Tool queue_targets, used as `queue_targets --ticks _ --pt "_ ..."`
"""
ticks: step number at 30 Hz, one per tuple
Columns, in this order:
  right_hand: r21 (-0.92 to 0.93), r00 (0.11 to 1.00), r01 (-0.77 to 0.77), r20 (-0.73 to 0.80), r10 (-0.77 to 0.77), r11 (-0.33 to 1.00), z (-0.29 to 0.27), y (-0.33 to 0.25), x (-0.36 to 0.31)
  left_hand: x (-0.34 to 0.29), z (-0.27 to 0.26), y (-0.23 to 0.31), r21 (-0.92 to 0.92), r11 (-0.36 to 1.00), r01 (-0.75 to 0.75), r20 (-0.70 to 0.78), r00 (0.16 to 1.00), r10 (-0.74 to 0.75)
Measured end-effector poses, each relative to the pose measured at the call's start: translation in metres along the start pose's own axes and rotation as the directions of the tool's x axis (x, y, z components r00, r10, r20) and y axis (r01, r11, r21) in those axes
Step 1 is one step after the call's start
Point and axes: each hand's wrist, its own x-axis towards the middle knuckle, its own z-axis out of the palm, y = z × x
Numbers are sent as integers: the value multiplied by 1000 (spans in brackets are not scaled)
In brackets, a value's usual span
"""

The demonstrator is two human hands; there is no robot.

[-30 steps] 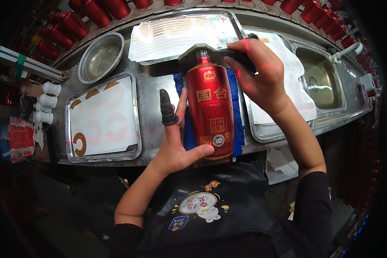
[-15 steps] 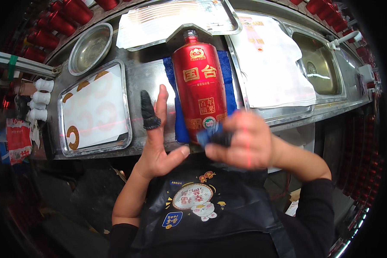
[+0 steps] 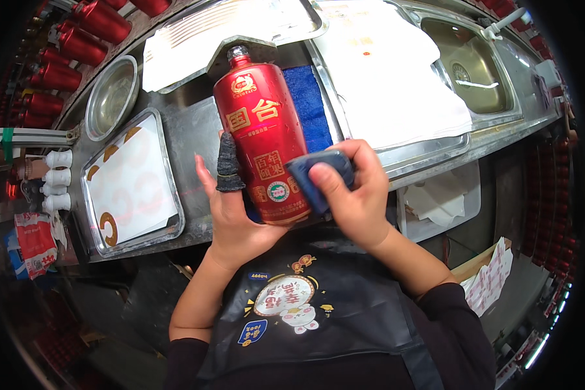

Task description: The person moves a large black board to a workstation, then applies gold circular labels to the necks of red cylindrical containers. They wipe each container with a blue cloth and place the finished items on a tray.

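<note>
We find the left hand [image 3: 237, 218] cupped under the lower end of a red bottle [image 3: 263, 133], palm up and fingers spread, so its grip is loose and supports the bottle from beneath and behind; one finger wears a dark finger cot [image 3: 229, 164] that stands beside the bottle's left edge. The right hand [image 3: 351, 195] has its grip closed around a dark blue cloth [image 3: 318, 175], thumb on top, and presses the cloth against the lower right side of the bottle. The bottle is held above the near edge of the steel desk [image 3: 195, 130], tilted with its neck pointing away from the person, label side up. Directly behind it on the desk lies a blue towel [image 3: 305, 104], partly covered by the bottle. To the left we note a metal tray [image 3: 169, 214] lined with white paper, and beyond it a round steel bowl [image 3: 110, 97]. To the right lies a tray bearing white sheets [image 3: 396, 84], and further right a sink [image 3: 474, 68]. A row of red bottles [image 3: 78, 45] stands along the far left rim. The person wears a dark apron [image 3: 318, 318].
</note>
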Motion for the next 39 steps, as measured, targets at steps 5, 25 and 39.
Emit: queue_targets --ticks 5,25,39 --pt "-72 997 -73 30 75 995 -12 9 8 -4 -2 -8 -119 991 63 27 998 -60" --pt "-111 998 37 -50 -43 993 3 -33 18 -6 9 -10 -57 998 -25 -187 982 14" --pt "-453 657 738 313 -686 500 3 -42 -13 -7 21 -11 -106 983 -152 -378 920 102"
